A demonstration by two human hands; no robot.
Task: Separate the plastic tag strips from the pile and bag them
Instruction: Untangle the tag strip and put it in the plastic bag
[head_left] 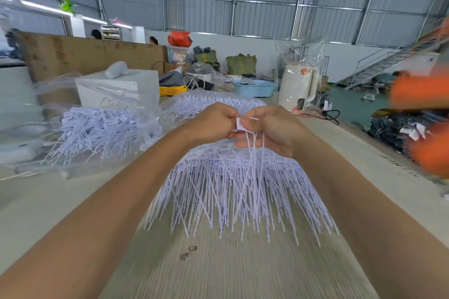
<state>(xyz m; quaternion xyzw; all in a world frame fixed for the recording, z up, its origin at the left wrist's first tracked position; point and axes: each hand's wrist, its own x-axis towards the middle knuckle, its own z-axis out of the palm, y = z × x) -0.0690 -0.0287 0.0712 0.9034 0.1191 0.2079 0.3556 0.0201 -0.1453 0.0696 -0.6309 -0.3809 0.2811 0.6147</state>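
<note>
A large pile of white plastic tag strips (233, 184) lies on the table in front of me, its thin tails fanned toward me. Above the pile's far end, my left hand (211, 120) and my right hand (269, 128) meet, fingers curled. Together they pinch a small bunch of tag strips (252, 143) by its white head, with a few tails hanging down from my right hand. To the left lies a clear plastic bag (80, 128) filled with more strips. A second mound of strips (213, 102) sits behind my hands.
A white box (116, 87) stands behind the bag, with yellow cord (172, 91), a blue basket (255, 87) and a bagged white kettle (298, 85) further back. The table edge runs down the right. A blurred person in orange (422, 114) is at the right.
</note>
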